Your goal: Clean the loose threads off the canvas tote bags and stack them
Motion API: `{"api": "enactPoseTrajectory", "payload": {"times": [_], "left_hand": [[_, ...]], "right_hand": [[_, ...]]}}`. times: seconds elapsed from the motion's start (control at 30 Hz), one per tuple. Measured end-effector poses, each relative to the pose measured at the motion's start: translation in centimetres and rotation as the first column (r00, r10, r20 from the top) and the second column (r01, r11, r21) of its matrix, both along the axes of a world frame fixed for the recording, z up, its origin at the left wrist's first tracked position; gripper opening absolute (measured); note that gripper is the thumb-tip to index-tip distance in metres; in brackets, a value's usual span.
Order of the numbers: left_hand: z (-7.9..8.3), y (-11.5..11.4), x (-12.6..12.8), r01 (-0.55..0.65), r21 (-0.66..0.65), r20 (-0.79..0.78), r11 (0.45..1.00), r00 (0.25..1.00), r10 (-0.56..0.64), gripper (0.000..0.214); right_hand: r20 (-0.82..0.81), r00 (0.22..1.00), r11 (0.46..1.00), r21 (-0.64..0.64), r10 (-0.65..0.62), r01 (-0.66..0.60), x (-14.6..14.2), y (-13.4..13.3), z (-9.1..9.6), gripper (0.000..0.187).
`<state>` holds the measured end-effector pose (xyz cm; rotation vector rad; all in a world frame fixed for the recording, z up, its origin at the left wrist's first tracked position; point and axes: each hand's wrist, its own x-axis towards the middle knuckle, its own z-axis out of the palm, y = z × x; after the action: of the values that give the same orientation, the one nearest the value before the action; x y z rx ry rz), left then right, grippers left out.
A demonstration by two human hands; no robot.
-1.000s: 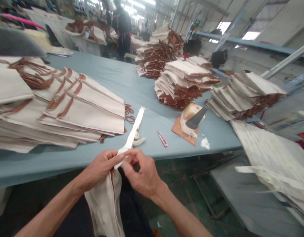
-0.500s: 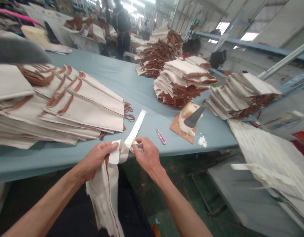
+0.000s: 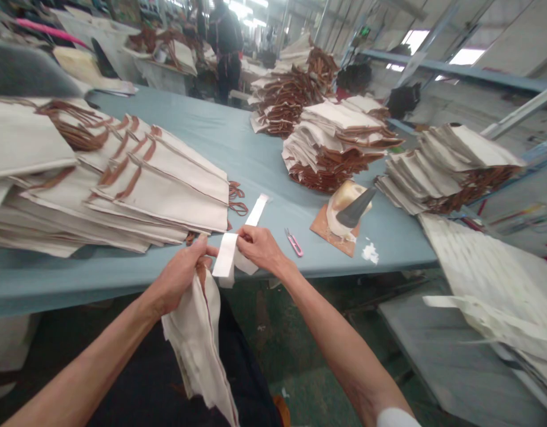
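My left hand (image 3: 181, 276) is closed on the top edge of a cream fabric bag (image 3: 201, 347) that hangs down below the table edge toward my lap. My right hand (image 3: 261, 248) pinches a white fabric strip (image 3: 231, 252), which is folded over at the bag's top and runs back along the blue table (image 3: 237, 148). The two hands are close together at the table's near edge. A big fanned stack of cream bags with brown handles (image 3: 108, 184) lies just left of them.
Small pink snips (image 3: 294, 242) lie on the table right of my hand. A tape roll with a dark cone on a brown card (image 3: 344, 216) sits beyond. More bag stacks (image 3: 339, 145) fill the back and right. A person (image 3: 226, 44) stands far behind.
Both hands have moved up and forward toward the table edge. The white strip, straight a second ago, is now folded over the bag's top between my hands.
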<state>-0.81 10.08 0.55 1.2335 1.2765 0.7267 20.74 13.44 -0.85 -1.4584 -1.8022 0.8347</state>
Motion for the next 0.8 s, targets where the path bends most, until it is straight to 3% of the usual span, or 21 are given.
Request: {"api": "enactPoseTrajectory", "payload": {"times": [0.1,0.2,0.3,0.5,0.63,0.8], "left_hand": [[-0.4,-0.6,0.0,0.013,0.125,-0.112,0.992,0.994,0.001,0.074],[-0.8,-1.4,0.3,0.104,0.203,-0.203,0.974,0.977,-0.062,0.063],[-1.4,-2.1,0.8,0.154,0.226,-0.260,0.962,0.961,-0.092,0.073],[-1.8,-2.4,1.4,0.054,0.211,-0.257,0.976,0.966,0.002,0.099],[-0.6,-1.6,1.7,0.110,0.158,-0.224,0.981,0.972,-0.072,0.091],[0.0,-0.4,2.6,0.178,0.092,-0.158,0.980,0.974,-0.162,0.074]], "right_hand": [[-0.120,0.991,0.993,-0.101,-0.067,0.055,0.2,0.2,-1.3,0.016],[-0.214,0.969,0.979,-0.188,-0.124,0.084,0.0,-0.2,-2.3,0.008],[-0.257,0.952,0.969,-0.223,-0.165,0.108,-0.1,-0.5,-2.7,0.004],[-0.197,0.966,0.980,-0.140,-0.165,0.139,0.4,-0.9,-2.7,0.016],[-0.110,0.979,0.985,-0.053,-0.169,0.164,0.3,-1.5,-2.6,0.021],[-0.013,0.987,0.987,-0.004,-0.162,0.162,-0.4,-1.8,-2.5,0.013]]}}
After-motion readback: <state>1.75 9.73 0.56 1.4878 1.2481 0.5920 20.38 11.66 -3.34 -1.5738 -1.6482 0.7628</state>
